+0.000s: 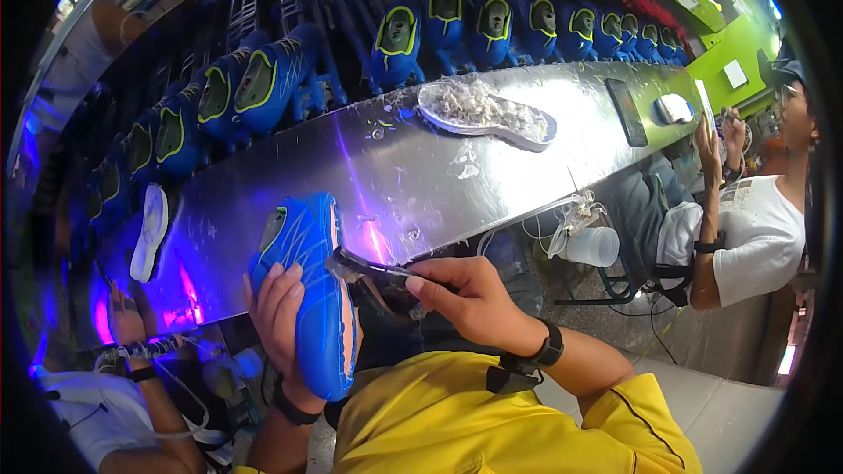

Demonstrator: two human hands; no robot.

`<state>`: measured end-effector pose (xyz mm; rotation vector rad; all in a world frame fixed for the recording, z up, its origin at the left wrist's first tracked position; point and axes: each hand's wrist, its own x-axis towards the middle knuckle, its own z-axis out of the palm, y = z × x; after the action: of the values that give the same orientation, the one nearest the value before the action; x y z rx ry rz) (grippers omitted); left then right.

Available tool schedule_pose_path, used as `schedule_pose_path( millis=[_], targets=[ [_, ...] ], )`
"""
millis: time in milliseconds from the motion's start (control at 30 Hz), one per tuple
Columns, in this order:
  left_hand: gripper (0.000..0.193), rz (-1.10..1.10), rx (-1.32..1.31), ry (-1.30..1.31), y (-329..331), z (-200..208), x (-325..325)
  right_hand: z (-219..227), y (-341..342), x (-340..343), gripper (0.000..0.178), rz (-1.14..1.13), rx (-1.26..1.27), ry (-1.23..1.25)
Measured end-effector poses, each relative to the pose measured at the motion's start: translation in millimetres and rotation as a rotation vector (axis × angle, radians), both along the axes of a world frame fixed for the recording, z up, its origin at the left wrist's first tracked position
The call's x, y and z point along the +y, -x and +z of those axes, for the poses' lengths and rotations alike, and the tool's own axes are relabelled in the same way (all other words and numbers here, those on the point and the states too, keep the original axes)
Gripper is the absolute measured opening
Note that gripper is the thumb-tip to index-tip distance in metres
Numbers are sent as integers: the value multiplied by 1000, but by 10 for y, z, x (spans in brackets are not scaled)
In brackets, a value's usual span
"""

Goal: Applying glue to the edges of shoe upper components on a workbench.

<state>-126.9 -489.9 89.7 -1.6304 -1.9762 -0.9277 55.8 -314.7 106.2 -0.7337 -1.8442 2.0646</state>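
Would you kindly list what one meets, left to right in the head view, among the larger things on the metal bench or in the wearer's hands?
Narrow white sole → blue shoe → dark-handled tool → larger white sole → dark flat slab → small white object.

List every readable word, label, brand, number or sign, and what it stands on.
Nothing is legible.
White sheet on the green panel: any writing is too small to read.
Co-worker's white shirt: its print is too blurred.
Insoles in the shoe row: marks too small.
Blue shoe in the left hand: no readable lettering.
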Motion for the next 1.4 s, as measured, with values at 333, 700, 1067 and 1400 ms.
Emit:
schedule_pose_path(
  millis=[333, 700, 1067, 1400],
  targets=[
    [76, 40, -37, 69, -38, 137, -28, 106, -257, -242, 20, -16, 121, -148],
    [72, 156, -70, 131, -337, 707, 422, 416, -567, -209, 22, -151, 302, -500],
    [73, 83, -146, 205, -144, 1126, 833, 867, -426, 469, 27, -186, 341, -952],
    [69, -21, -340, 362, 342, 1437, 868, 559, 333, 690, 24, -165, 554, -765]
  ],
)
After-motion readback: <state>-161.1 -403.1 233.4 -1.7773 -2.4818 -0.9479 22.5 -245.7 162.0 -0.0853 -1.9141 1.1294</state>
